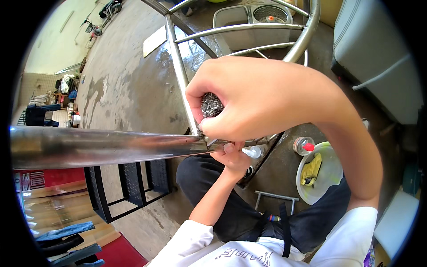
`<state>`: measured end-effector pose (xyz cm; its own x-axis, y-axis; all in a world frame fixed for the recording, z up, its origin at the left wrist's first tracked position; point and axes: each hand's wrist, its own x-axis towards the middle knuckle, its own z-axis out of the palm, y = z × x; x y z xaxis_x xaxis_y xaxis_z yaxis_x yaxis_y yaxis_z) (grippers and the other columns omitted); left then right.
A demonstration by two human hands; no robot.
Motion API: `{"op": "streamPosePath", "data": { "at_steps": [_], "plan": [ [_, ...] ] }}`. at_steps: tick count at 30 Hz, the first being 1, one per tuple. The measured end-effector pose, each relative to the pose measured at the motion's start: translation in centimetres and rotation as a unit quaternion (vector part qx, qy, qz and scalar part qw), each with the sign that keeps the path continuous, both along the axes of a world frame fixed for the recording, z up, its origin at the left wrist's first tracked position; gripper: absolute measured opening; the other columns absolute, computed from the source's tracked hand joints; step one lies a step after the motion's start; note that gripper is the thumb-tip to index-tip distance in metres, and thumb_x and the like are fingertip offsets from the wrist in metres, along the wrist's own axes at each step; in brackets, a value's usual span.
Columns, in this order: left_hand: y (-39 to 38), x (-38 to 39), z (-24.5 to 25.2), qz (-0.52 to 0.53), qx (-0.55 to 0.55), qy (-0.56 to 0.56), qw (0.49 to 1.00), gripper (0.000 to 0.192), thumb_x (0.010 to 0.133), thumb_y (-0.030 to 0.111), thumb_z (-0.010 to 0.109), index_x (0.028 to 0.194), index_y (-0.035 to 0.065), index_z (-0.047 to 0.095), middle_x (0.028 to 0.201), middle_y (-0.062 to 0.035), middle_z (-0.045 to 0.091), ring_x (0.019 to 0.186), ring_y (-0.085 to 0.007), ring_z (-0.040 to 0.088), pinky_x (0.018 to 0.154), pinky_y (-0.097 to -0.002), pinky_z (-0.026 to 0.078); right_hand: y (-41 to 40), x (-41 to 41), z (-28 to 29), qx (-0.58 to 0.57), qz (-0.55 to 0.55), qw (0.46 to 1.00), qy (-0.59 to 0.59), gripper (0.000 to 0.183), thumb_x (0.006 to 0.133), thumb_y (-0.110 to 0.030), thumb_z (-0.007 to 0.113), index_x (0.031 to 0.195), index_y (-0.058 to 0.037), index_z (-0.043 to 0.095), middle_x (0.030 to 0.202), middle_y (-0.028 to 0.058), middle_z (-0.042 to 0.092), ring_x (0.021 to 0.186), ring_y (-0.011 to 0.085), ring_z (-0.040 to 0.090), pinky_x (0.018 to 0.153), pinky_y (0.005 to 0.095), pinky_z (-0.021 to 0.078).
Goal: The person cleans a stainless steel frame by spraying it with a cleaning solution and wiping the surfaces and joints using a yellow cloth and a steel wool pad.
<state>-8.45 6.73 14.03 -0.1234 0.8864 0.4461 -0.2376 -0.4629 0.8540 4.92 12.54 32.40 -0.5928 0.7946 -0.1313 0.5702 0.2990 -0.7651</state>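
Note:
A steel wool scrubber [212,105] is gripped in my right hand [267,96], which is raised over a joint of a stainless steel tube frame [110,147]. The fingertips and scrubber are close to where a thinner upright tube [180,70] meets the thick tube. Lower down, my left hand [233,159] is at the end of the thick tube, thumb and fingers against its underside. Whether its fingers close fully around the metal is partly hidden by the tube and my right hand.
Curved metal rails [240,29] rise in front of a twin-tub washing machine [233,36]. A clear bottle with a red cap [303,146] stands beside a basin [302,192] holding a yellow cloth [311,169]. A black metal rack [130,187] stands at the left, on wet concrete.

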Motion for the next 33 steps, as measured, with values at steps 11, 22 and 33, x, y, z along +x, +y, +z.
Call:
{"op": "streamPosePath", "data": {
  "at_steps": [11, 22, 33],
  "plan": [
    [0.0, 0.1, -0.2, 0.018, -0.01, -0.018, 1.0, 0.055, 0.095, 0.056, 0.051, 0.074, 0.0106, 0.028, 0.055, 0.0022, 0.027, 0.046, -0.0073, 0.024, 0.041, -0.0238, 0.02, -0.1, -0.6, -0.5, 0.04, -0.023, 0.999, 0.011, 0.025, 0.071, -0.022, 0.061, 0.083, -0.0016, 0.067, 0.088, 0.0151, 0.064, 0.084, 0.0291, 0.064, 0.075, 0.0375, 0.0509],
    [0.0, 0.2, 0.3, 0.01, -0.018, -0.013, 1.0, 0.056, 0.094, 0.057, 0.052, 0.074, 0.0102, 0.029, 0.055, 0.0026, 0.027, 0.047, -0.0071, 0.025, 0.041, -0.0236, 0.02, 0.5, -0.8, 0.2, -0.002, -0.006, 1.0, 0.006, 0.025, 0.066, -0.019, 0.061, 0.079, 0.0009, 0.068, 0.066, 0.0121, 0.065, 0.06, 0.0238, 0.064, 0.057, 0.0342, 0.051],
    [-0.1, 0.1, 0.4, 0.008, 0.0, 0.002, 1.0, 0.055, 0.095, 0.055, 0.052, 0.072, 0.0096, 0.03, 0.055, 0.0021, 0.029, 0.045, -0.0076, 0.027, 0.041, -0.0238, 0.02, -0.4, -0.6, -0.4, 0.086, -0.002, 0.996, 0.022, 0.023, 0.074, -0.023, 0.061, 0.084, -0.003, 0.066, 0.079, 0.013, 0.063, 0.081, 0.0301, 0.062, 0.078, 0.0377, 0.0494]
  ]
}}
